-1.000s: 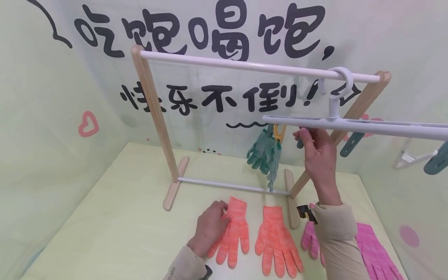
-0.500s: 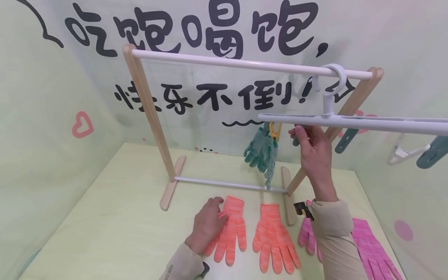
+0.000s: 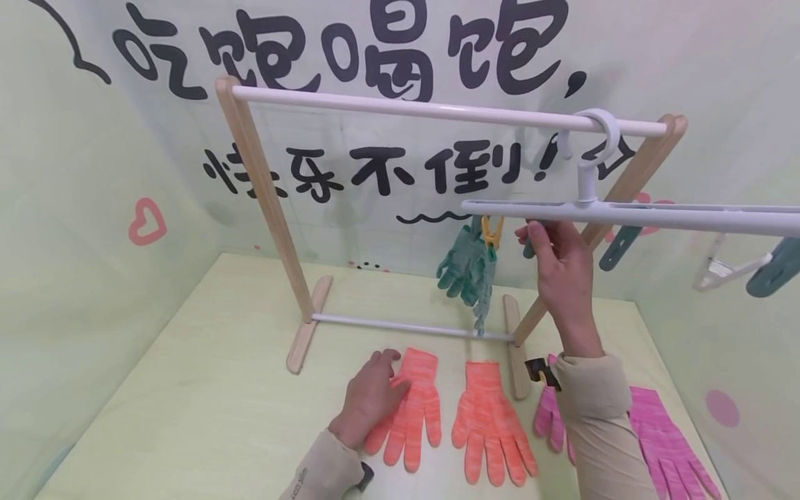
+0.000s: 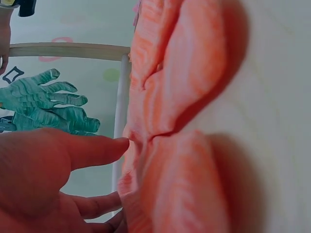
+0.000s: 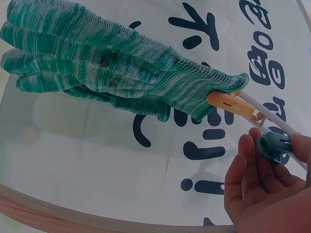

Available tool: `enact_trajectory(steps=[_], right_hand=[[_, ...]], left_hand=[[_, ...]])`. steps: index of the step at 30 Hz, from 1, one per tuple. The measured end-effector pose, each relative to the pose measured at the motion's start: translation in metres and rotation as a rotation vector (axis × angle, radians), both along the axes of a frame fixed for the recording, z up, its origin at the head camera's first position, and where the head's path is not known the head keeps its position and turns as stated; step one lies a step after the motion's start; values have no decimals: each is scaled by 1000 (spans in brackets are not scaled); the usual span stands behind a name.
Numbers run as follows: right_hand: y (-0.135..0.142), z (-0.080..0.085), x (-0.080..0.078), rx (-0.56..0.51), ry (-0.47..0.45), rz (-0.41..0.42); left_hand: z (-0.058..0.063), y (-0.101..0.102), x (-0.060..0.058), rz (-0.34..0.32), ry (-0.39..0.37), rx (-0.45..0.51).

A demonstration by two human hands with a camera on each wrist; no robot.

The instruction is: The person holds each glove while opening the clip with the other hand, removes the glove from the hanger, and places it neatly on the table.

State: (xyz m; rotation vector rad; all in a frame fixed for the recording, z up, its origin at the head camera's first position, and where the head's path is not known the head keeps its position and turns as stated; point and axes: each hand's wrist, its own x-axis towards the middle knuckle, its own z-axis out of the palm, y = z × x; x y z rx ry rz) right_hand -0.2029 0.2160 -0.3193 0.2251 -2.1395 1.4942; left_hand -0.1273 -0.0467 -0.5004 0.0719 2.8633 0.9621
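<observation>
My right hand [image 3: 567, 281] pinches a dark teal clothespin [image 5: 273, 144] just under the bar of the grey hanger [image 3: 681, 217]. Beside it, an orange-yellow clothespin [image 5: 229, 103] grips the cuffs of the green striped gloves [image 5: 121, 73], which hang down. My left hand [image 3: 370, 397] touches the left orange glove [image 3: 420, 399] near its cuff, the thumb on its edge and the fingers loosely bent. A second orange glove [image 3: 490, 423] lies flat to the right, fingers toward me.
A wooden rack with a white top rod [image 3: 400, 107] carries the hanger by its hook. More teal clothespins [image 3: 619, 248] hang along the hanger's right part. Pink gloves [image 3: 662, 437] lie at the right, partly under my right sleeve. A lettered wall [image 3: 375, 229] stands behind.
The head view has shifted slightly. My left thumb has eased a little on the orange glove's edge; the right hand keeps its hold on the teal clothespin.
</observation>
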Motion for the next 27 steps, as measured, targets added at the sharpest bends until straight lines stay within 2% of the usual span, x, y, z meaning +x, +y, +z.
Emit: enact_trajectory(steps=[5, 7, 9, 13, 19, 27], right_hand=[[-1, -1, 1, -2, 0, -7], [-1, -1, 1, -4, 0, -7], [-1, -1, 1, -7, -1, -6], [0, -1, 2, -8, -6, -1], [-1, 0, 1, -20, -21, 13], [-1, 0, 2, -6, -33, 1]], left_hand=[[2, 0, -1, 20, -46, 39], [3, 1, -2, 31, -17, 35], [5, 2, -4, 37, 45, 20], [14, 7, -10, 50, 146, 25], [42, 23, -25, 43, 168, 124], [80, 58, -43, -50, 304, 257]])
